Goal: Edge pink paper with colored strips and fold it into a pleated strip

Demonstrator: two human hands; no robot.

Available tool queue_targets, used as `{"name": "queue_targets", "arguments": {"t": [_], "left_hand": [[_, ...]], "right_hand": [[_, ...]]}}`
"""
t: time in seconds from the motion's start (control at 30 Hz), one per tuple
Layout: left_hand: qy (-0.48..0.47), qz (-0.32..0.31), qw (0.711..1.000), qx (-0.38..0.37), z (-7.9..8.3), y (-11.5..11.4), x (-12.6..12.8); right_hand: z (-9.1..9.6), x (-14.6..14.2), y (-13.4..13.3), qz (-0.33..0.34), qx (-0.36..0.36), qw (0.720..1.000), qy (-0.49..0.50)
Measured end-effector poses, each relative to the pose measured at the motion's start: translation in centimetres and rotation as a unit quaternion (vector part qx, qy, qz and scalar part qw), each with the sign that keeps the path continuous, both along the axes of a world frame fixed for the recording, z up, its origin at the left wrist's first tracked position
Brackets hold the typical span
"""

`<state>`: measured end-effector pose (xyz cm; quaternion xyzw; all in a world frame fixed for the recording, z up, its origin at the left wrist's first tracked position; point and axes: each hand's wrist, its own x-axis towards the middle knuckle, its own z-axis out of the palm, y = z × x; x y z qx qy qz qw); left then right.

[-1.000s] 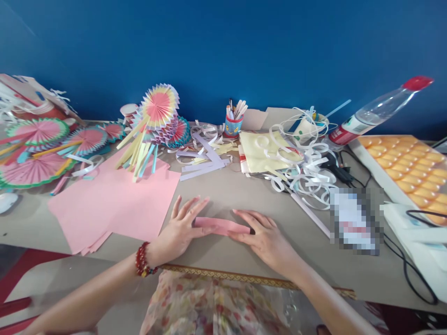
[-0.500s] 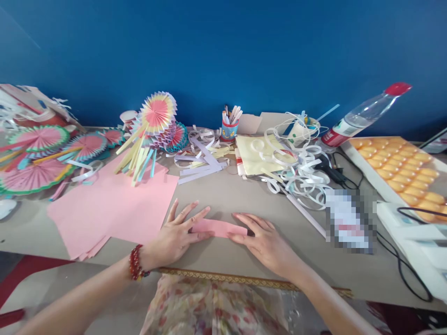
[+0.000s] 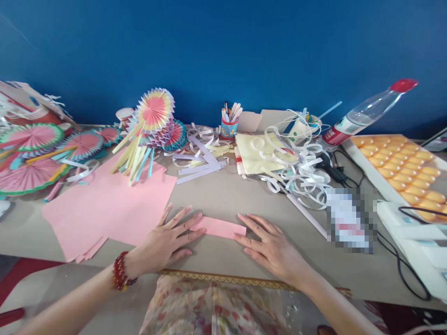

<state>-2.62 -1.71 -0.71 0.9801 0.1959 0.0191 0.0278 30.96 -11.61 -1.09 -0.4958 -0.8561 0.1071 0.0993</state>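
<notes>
A small folded strip of pink paper (image 3: 219, 227) lies flat on the grey table (image 3: 223, 200) near its front edge. My left hand (image 3: 166, 239) rests palm down at the strip's left end, fingers spread and touching it. At the right end lies my right hand (image 3: 268, 244), also flat with fingers stretched out, its fingertips against the paper. Neither hand grips anything. A red bead bracelet (image 3: 120, 277) circles my left wrist.
A stack of pink sheets (image 3: 104, 207) lies to the left. Folded paper fans (image 3: 38, 153) and a fan ornament (image 3: 153, 111) stand behind. White paper curls (image 3: 300, 163), a pen cup (image 3: 228, 126), yellow sheets (image 3: 258, 153), a bottle (image 3: 366, 114), an orange tray (image 3: 405, 167) and cables fill the right.
Both hands have slid a little toward me and flattened out along the pink strip. The strip now lies more unfolded and flat between them.
</notes>
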Motion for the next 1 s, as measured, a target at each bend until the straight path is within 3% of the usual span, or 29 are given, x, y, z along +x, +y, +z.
{"name": "queue_targets", "arguments": {"t": [0.5, 1.0], "left_hand": [[-0.007, 0.039, 0.999, 0.012, -0.2, -1.0, -0.6], [-0.048, 0.072, 0.996, 0.003, -0.3, -1.6, -0.7]], "right_hand": [[-0.4, 0.1, 0.1, -0.012, 0.004, 0.999, 0.030], [-0.9, -0.9, -0.1, -0.067, 0.053, 0.993, 0.077]]}}
